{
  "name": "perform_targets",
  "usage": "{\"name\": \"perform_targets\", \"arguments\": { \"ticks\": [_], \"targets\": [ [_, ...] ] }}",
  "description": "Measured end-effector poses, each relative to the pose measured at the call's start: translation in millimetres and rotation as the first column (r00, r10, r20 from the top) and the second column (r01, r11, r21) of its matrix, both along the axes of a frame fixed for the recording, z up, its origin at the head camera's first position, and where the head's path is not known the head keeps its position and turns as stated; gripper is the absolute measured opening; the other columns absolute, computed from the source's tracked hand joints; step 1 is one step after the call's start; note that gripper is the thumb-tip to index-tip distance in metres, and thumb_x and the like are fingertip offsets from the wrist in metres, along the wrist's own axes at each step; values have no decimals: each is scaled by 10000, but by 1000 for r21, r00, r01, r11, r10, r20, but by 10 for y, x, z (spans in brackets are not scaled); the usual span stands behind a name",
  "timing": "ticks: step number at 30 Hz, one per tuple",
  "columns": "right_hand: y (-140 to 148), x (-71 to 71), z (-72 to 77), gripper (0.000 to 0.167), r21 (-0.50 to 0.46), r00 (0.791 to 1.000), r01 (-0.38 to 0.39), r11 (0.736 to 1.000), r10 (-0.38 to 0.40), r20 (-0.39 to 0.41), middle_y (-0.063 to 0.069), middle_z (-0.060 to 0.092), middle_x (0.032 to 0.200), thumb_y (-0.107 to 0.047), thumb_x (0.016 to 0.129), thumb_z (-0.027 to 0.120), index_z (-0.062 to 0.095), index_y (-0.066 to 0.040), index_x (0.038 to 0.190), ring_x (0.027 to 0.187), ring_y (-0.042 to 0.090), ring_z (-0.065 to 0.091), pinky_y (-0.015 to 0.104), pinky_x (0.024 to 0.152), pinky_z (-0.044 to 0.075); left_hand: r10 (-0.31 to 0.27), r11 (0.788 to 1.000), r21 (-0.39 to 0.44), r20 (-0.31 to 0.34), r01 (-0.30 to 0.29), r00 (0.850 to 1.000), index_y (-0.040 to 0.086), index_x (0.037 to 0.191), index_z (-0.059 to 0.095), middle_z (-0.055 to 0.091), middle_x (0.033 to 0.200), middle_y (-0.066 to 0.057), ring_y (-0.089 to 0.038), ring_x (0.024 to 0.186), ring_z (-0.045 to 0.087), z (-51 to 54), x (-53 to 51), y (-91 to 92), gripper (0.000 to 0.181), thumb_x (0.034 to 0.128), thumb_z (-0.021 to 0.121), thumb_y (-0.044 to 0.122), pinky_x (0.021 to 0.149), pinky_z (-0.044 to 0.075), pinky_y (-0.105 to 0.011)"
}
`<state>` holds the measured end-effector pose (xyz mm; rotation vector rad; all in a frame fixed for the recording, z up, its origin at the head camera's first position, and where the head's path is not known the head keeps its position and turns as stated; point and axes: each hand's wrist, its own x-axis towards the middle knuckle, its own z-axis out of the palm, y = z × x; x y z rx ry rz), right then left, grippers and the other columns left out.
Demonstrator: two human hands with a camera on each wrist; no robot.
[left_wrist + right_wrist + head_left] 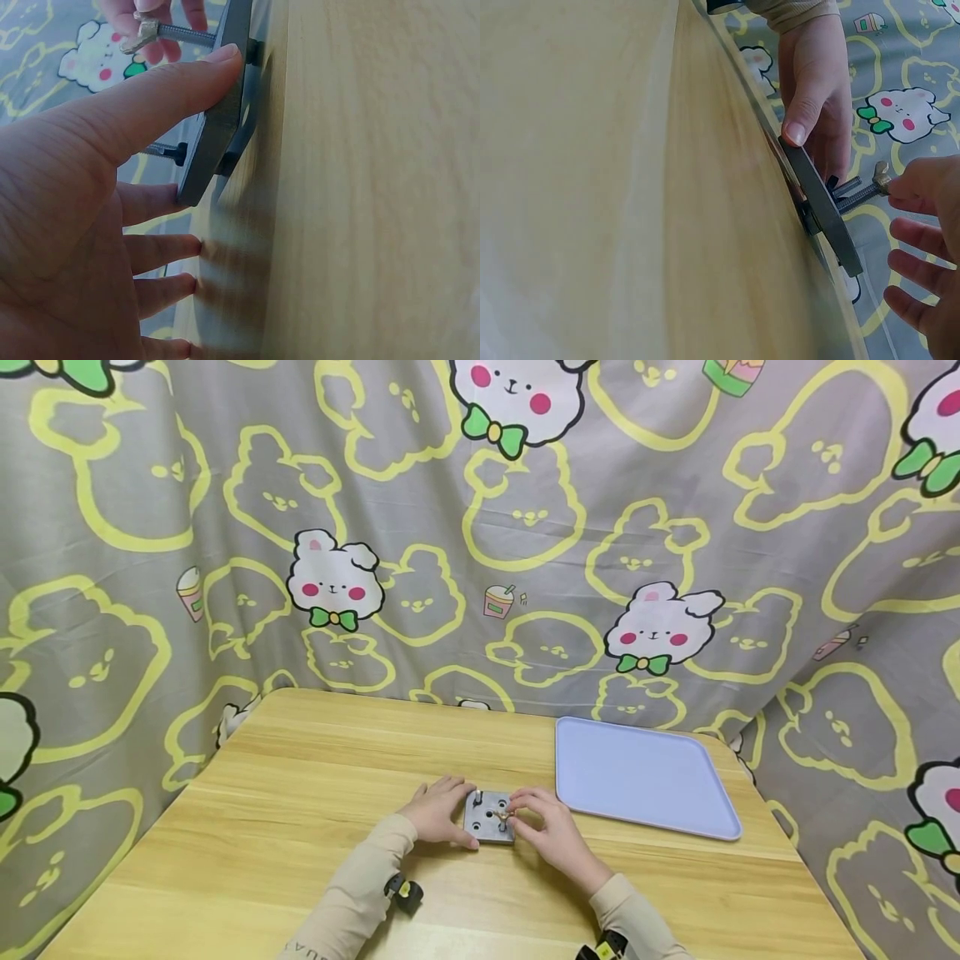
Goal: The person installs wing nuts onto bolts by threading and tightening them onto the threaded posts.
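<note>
A square grey metal plate [489,835] with several holes lies on the table, raised slightly on dark bolt heads or feet beneath it. My left hand [438,814] grips its left side, thumb on the near edge and index finger at the far edge. Two threaded bolts stand up from the plate: one bolt [478,797] at the far left, the other bolt [861,198] at the near right. On the latter's top sits a brass-coloured wing nut [882,175], which my right hand [553,832] pinches between thumb and index finger. The right hand's other fingers are spread apart.
A light blue tray [637,777] lies at the back right of the wooden table [300,760]. A patterned curtain [420,527] hangs behind the table and along both sides. Both wrists wear black straps.
</note>
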<state>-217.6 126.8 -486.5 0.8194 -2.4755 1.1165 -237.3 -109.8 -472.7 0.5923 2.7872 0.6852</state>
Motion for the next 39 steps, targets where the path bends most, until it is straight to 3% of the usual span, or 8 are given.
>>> {"name": "perform_targets", "arguments": {
  "ticks": [7, 23, 31, 35, 39],
  "targets": [
    [-7, -10, -21, 124, 3, 999, -5, 1000, 5, -36, 53, 700, 1088, -113, 798, 770, 728, -177, 895, 1078, 228, 624, 450, 965, 500, 0, 1000, 1, -3, 0, 1000, 112, 1450, 430, 388, 1531, -182, -391, 1450, 301, -2, 6, 4, 969, 670, 818, 537, 1146, 191, -693],
    [-10, -1, -5, 124, -19, 1000, 1, 1000, -1, -16, 88, 696, 1099, -101, 784, 774, 722, -160, 879, 1088, 241, 620, 468, 974, 491, -1, 1000, -4, -8, 1, 1000, 108, 1453, 425, 380, 1536, -183, -393, 1451, 298, -21, -3, 9, 976, 669, 817, 536, 1145, 191, -693],
    [0, 4, 4, 143, -8, 1000, 1, 1000, -2, -27, 32, 683, 1105, -90, 772, 782, 720, -177, 868, 1093, 225, 605, 459, 972, 493, 5, 1000, -1, -7, -5, 1000, 118, 1460, 421, 375, 1543, -169, -379, 1457, 292, -62, -21, 3, 986, 666, 811, 554, 1149, 185, -690],
    [21, 0, 6, 155, 13, 998, -30, 999, 31, -63, 18, 663, 1049, -104, 768, 789, 708, -214, 841, 1055, 173, 564, 396, 931, 497, 6, 1000, -1, -10, -6, 1000, 122, 1457, 425, 378, 1542, -166, -378, 1457, 293, -66, -21, 1, 984, 663, 812, 556, 1148, 187, -691],
    [53, -6, 29, 122, 28, 990, -120, 992, 122, -67, -49, 641, 933, -124, 784, 785, 714, -203, 845, 912, 103, 552, 270, 768, 506, 5, 1000, -1, -13, -5, 1000, 122, 1453, 430, 383, 1538, -168, -381, 1456, 295, -59, -16, 4, 977, 662, 817, 546, 1146, 189, -693]
  ]
}}
